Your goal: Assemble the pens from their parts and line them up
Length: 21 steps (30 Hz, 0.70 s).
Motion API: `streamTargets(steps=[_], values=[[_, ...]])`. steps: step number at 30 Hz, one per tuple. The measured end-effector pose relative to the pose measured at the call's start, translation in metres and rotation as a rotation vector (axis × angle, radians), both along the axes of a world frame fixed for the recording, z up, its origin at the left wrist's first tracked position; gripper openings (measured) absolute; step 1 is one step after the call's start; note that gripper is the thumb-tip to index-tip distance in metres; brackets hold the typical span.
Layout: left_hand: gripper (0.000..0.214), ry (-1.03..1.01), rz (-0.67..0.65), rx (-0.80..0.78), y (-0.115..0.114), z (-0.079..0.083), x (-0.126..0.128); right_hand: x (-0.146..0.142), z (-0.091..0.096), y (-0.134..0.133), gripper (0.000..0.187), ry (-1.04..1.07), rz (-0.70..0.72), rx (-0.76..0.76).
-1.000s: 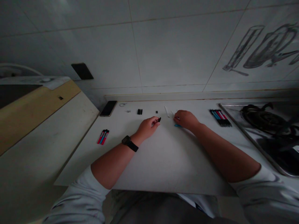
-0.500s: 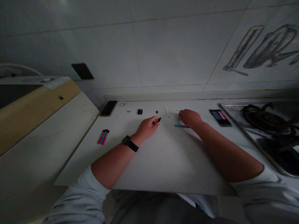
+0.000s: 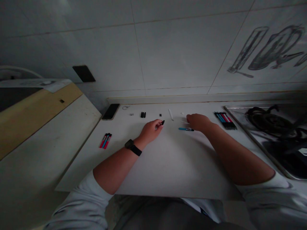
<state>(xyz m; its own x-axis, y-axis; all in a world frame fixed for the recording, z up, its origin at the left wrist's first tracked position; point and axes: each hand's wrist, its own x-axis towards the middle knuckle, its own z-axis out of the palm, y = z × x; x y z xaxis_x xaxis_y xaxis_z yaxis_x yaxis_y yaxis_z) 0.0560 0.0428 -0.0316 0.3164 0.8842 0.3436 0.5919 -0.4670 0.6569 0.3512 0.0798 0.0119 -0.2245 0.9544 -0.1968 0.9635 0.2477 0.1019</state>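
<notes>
Your left fingers [image 3: 156, 122] pinch a small black piece [image 3: 163, 122] and your right fingers [image 3: 189, 118] grip a thin white rod [image 3: 183, 122] that points left, while a blue pen [image 3: 184, 129] lies on the bench [image 3: 158, 172] just nearer you than the rod.

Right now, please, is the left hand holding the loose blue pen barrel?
No, the loose blue pen barrel lies on the counter beside the right hand.
</notes>
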Motion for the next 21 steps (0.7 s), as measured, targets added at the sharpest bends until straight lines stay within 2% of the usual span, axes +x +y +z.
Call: streamTargets(steps=[6, 11, 17, 21], values=[[0.018, -0.010, -0.004, 0.003, -0.0008, 0.0005, 0.0005, 0.0024, 0.0012, 0.0042, 0.030, -0.008, 0.061, -0.017], [0.018, 0.001, -0.004, 0.007, -0.0018, 0.0015, 0.0014, 0.0045, 0.0081, 0.0074, 0.033, 0.078, 0.156, -0.002], [0.019, 0.005, -0.002, 0.008, -0.0012, -0.0004, 0.0014, 0.0016, 0.0000, 0.0079, 0.023, 0.089, 0.198, 0.025], [0.020, 0.006, 0.001, 0.025, -0.0012, -0.0008, 0.0010, 0.0009, 0.0052, 0.0080, 0.016, 0.187, 0.190, 0.131]])
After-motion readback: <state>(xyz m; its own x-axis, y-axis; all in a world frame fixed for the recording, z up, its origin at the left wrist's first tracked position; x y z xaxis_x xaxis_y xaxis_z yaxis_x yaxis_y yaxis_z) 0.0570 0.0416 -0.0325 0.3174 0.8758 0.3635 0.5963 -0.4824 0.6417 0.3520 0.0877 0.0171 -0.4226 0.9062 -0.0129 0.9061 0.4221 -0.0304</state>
